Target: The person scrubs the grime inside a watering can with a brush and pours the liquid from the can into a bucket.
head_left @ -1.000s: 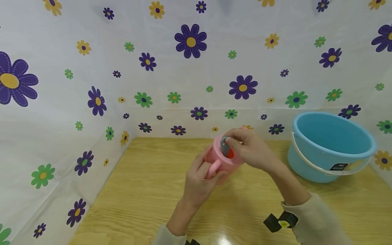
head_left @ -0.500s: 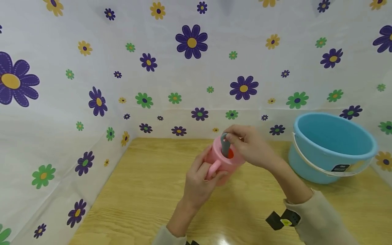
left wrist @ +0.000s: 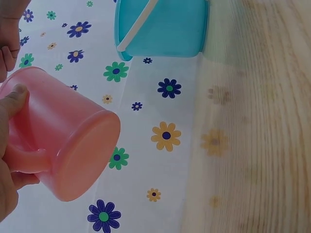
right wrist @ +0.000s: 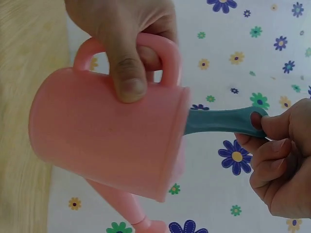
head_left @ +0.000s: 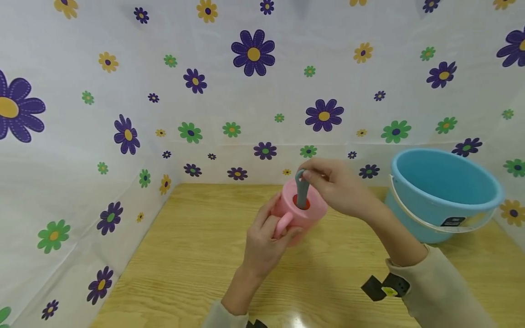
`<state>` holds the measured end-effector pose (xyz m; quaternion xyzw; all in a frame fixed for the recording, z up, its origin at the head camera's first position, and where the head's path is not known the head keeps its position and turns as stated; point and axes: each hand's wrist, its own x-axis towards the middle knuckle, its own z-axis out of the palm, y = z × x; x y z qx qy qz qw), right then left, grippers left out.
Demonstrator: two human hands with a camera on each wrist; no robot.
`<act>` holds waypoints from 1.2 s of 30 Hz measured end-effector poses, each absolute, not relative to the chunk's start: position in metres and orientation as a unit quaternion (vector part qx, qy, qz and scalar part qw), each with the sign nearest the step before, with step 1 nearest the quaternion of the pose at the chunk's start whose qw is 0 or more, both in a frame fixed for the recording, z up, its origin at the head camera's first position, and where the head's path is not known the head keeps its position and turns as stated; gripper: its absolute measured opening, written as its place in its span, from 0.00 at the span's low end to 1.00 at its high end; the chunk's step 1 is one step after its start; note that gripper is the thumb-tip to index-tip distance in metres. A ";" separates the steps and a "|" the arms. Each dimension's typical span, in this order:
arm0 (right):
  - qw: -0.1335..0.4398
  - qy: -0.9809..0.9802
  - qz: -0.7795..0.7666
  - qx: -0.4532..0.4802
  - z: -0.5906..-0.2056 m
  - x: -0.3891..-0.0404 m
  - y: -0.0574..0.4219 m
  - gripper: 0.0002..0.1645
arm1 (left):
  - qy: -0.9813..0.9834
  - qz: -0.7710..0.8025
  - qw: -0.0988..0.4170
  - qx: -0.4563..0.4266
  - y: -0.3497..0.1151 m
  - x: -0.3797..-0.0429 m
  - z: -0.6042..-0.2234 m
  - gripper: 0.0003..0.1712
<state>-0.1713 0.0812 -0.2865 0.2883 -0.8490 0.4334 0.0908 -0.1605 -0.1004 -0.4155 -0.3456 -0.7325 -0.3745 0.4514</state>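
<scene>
It looks to me like a small booth rigged up around a table, though whether in a home or a lab I can't tell; a white sheet printed with flowers walls off the left, far and right sides, and a black device sits at the right sleeve. The bucket, far right, and watering can are ordinary household goods
</scene>
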 end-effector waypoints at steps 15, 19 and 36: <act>0.083 -0.831 0.450 0.315 -0.288 -0.168 0.094 0.10 | -0.730 -0.378 0.451 -0.346 -0.104 -0.161 -0.414 0.17; 0.047 -0.840 0.438 0.317 -0.298 -0.166 0.093 0.11 | -0.731 -0.378 0.450 -0.347 -0.105 -0.160 -0.413 0.17; 0.084 -0.843 0.480 0.229 -0.300 -0.150 0.095 0.09 | -0.728 -0.376 0.452 -0.352 -0.105 -0.158 -0.412 0.17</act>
